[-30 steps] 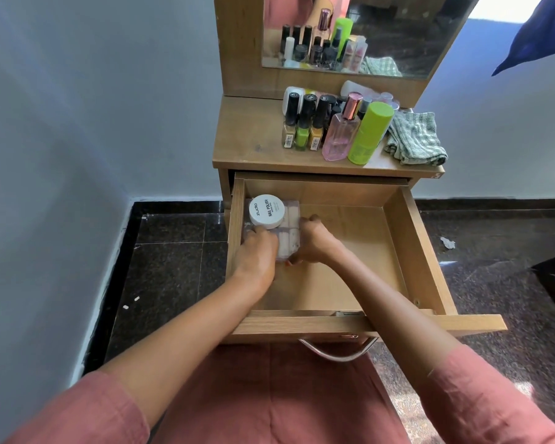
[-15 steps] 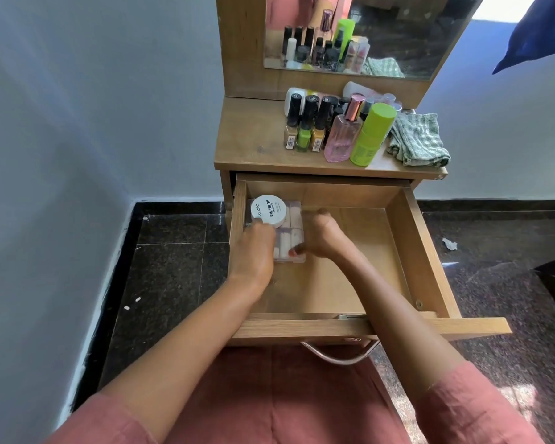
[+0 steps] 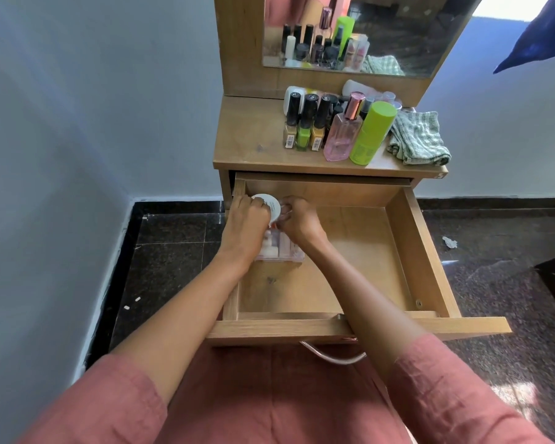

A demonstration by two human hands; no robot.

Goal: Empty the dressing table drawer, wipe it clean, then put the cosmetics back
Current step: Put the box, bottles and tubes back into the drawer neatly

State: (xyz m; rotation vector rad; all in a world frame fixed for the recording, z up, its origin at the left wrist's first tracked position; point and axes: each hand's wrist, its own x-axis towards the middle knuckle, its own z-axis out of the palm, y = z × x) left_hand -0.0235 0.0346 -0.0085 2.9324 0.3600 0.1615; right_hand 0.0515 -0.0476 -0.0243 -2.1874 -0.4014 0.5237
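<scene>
Found the drawer (image 3: 425, 251) pulled right out from under the tabletop (image 3: 247, 145). Caught both hands crowded into its back-left corner. Saw the left hand (image 3: 245, 224) knuckles-up, fingers curled over the near left side of the white jar (image 3: 268, 201), gripping it at the lid. Saw the right hand (image 3: 300, 224) pressed in against the jar's other side, fingers curled as well (tips tucked out of sight). Could not tell its hold: on the jar or on the box beneath. Spotted the clear box (image 3: 281, 251) flat on the drawer bottom, tight to the left wall, right under both wrists, packed with small pale items too blurred to name. Placed the jar over the box's far end, lid tipped toward the camera; resting on it or lifted clear, impossible to say.

Up top, counted three nail polish bottles (image 3: 303, 136) in a front row, black-capped, side by side, with more dark caps bunched behind. Noted the pink perfume bottle (image 3: 340, 139) just right of them, the green bottle (image 3: 370, 133) just beside that, and the checked cloth (image 3: 417, 139) crumpled at the right end. Picked up those bottles and the cloth again in the mirror (image 3: 414, 36). Glimpsed the metal handle (image 3: 334, 356) curving below the drawer front.
</scene>
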